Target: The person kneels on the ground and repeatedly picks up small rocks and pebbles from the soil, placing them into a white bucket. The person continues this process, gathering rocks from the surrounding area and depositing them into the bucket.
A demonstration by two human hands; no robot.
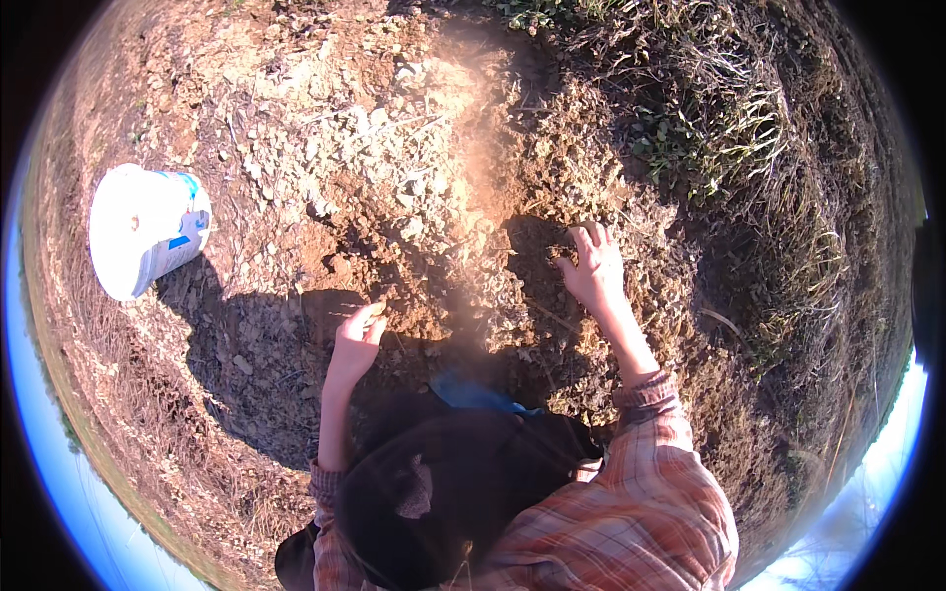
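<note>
My left hand (360, 341) is above the shaded edge of the dug soil (384, 258), its thumb and fingers pinched together around a small yellowish-brown piece that I cannot identify. My right hand (593, 267) reaches down to the clumpy earth on the right, beside a dark shaded hollow (536, 251). Its fingers are bent and the thumb stands apart; whether it holds any soil is unclear. A white plastic bucket (148, 229) with blue markings stands on the ground at the left, away from both hands.
Dry grass and green weeds (709, 140) grow at the upper right. Pale clods and small stones (369, 125) cover the ground ahead. Something blue (480, 393) lies near my dark-clothed knees. My shadow falls across the soil towards the bucket.
</note>
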